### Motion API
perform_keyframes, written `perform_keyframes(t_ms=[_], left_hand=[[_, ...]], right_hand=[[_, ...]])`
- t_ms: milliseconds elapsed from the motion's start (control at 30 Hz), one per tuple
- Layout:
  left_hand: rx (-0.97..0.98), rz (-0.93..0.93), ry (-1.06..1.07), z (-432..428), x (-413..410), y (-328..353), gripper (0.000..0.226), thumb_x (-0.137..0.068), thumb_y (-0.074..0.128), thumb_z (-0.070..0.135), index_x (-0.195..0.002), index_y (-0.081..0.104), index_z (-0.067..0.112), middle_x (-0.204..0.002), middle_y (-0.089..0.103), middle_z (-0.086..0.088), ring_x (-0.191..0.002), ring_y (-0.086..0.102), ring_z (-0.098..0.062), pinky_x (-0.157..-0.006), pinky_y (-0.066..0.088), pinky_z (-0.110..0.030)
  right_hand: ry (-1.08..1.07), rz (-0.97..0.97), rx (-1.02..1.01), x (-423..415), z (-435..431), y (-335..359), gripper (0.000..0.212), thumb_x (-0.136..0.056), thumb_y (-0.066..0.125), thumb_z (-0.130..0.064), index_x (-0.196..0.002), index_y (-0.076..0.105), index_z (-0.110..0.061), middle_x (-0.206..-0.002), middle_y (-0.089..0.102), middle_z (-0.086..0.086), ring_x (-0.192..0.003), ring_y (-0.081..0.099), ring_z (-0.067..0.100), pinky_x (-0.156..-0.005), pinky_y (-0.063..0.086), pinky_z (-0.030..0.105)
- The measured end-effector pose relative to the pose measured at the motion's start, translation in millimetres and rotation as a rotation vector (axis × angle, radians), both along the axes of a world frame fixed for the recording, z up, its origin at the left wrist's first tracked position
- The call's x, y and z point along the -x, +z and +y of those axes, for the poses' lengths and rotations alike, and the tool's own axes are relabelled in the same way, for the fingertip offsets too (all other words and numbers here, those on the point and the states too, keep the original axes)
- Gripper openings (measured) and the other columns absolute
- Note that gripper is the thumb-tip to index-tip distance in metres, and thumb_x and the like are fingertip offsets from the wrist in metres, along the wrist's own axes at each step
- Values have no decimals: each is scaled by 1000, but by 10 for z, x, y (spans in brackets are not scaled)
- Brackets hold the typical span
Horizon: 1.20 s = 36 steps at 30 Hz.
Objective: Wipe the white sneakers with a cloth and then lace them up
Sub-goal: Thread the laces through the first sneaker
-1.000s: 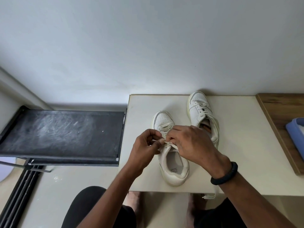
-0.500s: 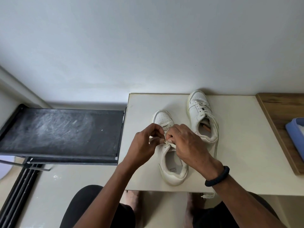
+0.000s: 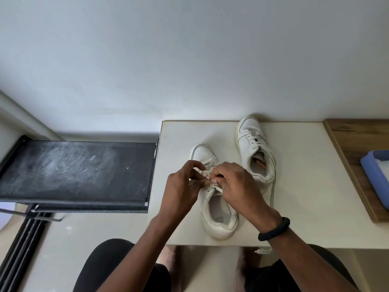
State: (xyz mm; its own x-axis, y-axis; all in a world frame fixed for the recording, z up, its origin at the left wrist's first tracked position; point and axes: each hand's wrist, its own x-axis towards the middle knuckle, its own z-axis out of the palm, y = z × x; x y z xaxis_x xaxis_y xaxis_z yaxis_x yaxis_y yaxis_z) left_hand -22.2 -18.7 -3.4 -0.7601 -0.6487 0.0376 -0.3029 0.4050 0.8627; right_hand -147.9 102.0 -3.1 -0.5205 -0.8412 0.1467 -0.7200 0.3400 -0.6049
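Both hands met over the tongue of the nearer white sneaker [image 3: 223,229], fingers curled. The left hand [image 3: 180,187] pinched the flat cream lace [image 3: 205,174] between thumb and forefinger, and the right hand [image 3: 236,184] nipped the same lace right against it, thumb tips almost touching. Beyond the pinch showed the shoe's rounded, perforated toe; nearer me gaped its padded collar and printed insole. It stood on a smooth, matte cream table [image 3: 305,186], heel toward the front edge. Just right of the grip and farther back stood the second sneaker [image 3: 252,144], smooth leather, loosely laced, one long lace end [image 3: 273,192] trailing to the table's edge and hanging over it. A black corded wristband [image 3: 274,228] circled the right wrist. Well right of the hands lay a grained wooden board [image 3: 353,140] bearing a blue tray [image 3: 374,171]; well left, a scuffed black shelf [image 3: 77,171].
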Motion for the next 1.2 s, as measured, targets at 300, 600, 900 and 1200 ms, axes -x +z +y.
perform_keyframes(t_ms=[300,600,900,1200], left_hand=[[-101,-8,12,53,-89,99,23,-86,77,10,-100,68,25,-84,78,16,-85,72,3,-85,55,-25],[-167,1,12,99,-68,117,26,-84,79,11,-100,69,27,-81,77,19,-83,72,0,-87,55,-33],[-74,-14,-71,-24,-116,76,23,-83,83,18,-100,71,27,-83,77,16,-85,71,0,-82,53,-21],[395,-50,-206,-96,-127,-28,59,-86,79,29,-139,56,41,-112,55,13,-104,53,-11,-92,46,-25]], right_hand=[[-92,77,-2,-152,227,282,17,-83,75,-16,-85,64,-28,-92,62,-15,-84,63,10,-68,55,33],[-197,130,-137,-303,181,272,10,-82,77,-30,-81,68,-25,-93,57,-11,-83,61,14,-63,54,30],[-173,241,-159,-341,173,302,8,-83,66,-27,-78,62,-22,-90,55,-8,-70,59,14,-55,51,29],[-200,120,-129,-271,406,413,13,-82,68,-24,-78,56,-26,-86,55,-14,-69,59,12,-56,53,31]])
